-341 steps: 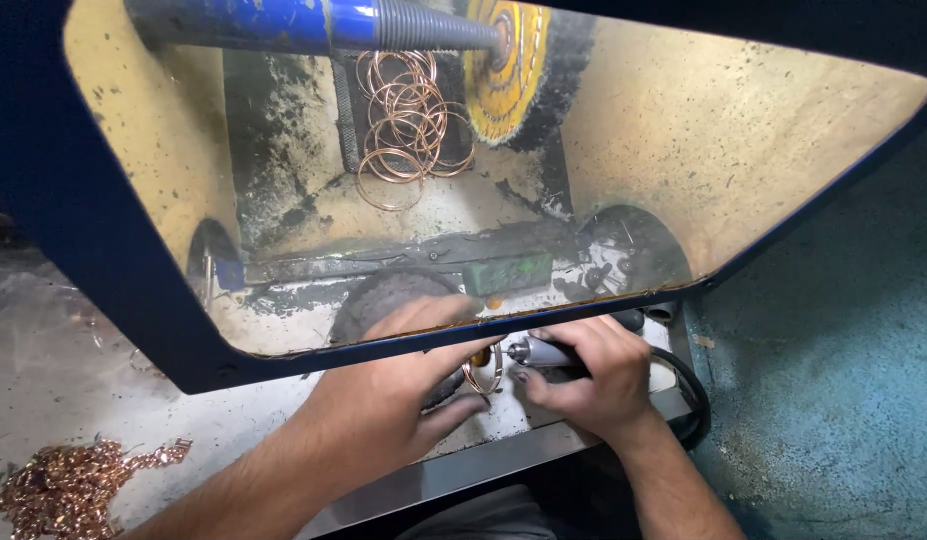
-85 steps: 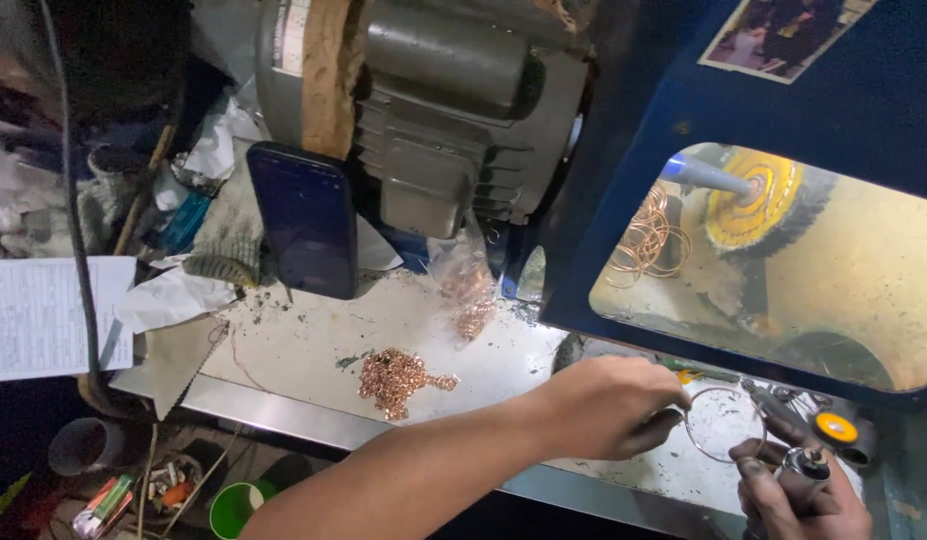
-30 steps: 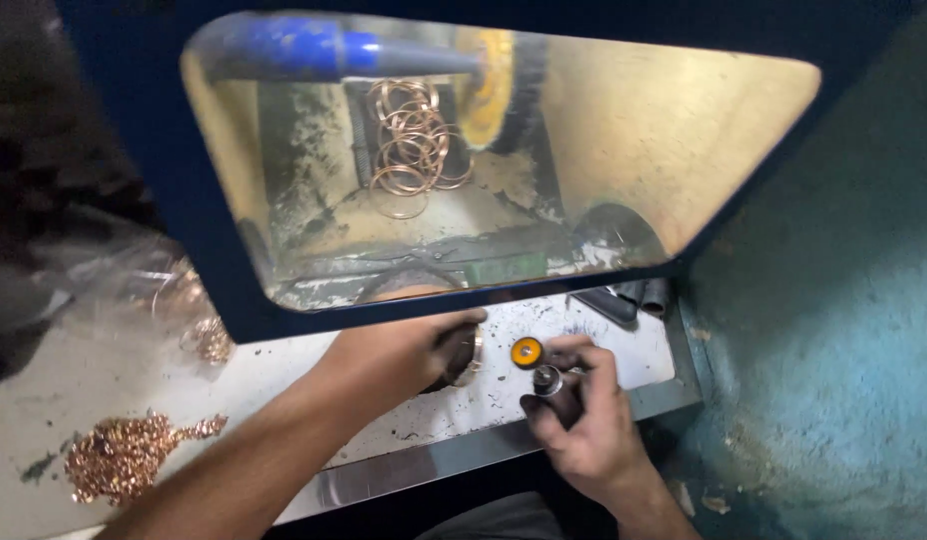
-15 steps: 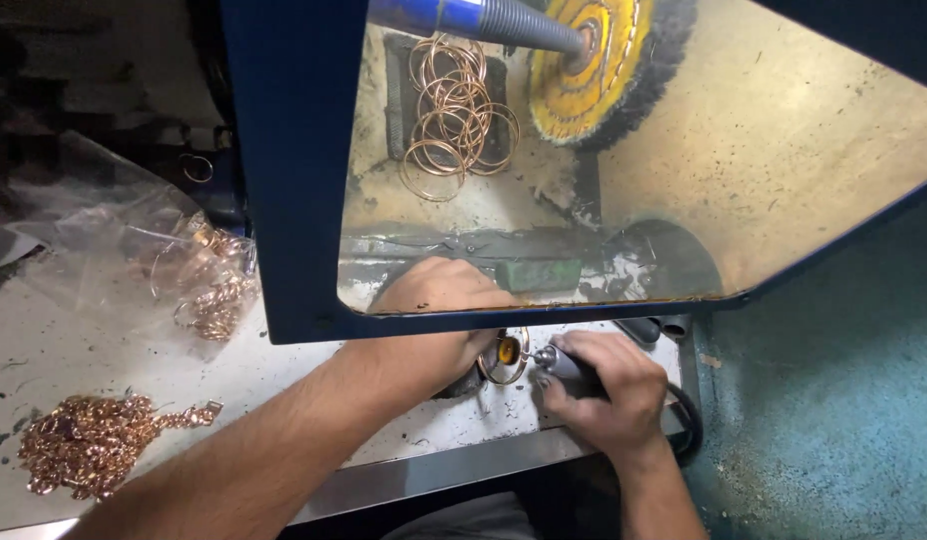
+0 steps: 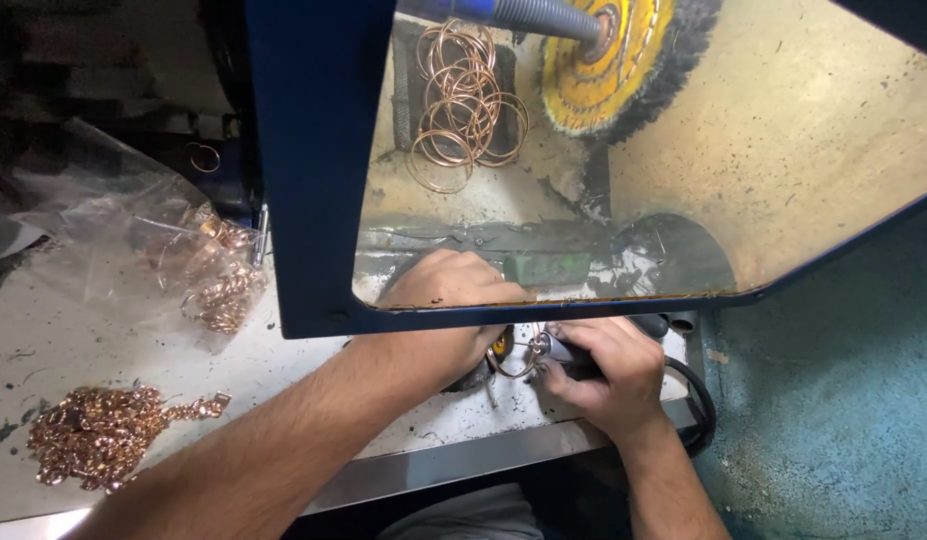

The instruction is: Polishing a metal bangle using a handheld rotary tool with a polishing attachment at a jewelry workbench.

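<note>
copper ring (image 5: 517,357) – between left hand (image 5: 454,310) and right hand (image 5: 604,365)

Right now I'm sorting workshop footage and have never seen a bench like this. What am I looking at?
One camera, worn on the person's head, looks down at their two bare hands. The left hand and right hand meet over a thin copper-coloured ring; the right grips a dark handheld tool, blurred at its tip. Above, behind a blue-framed window, sits a yellow buffing wheel with loose copper rings hanging beside it. On the pale bench lie a heap of copper chain and a clear bag holding similar pieces.
</note>
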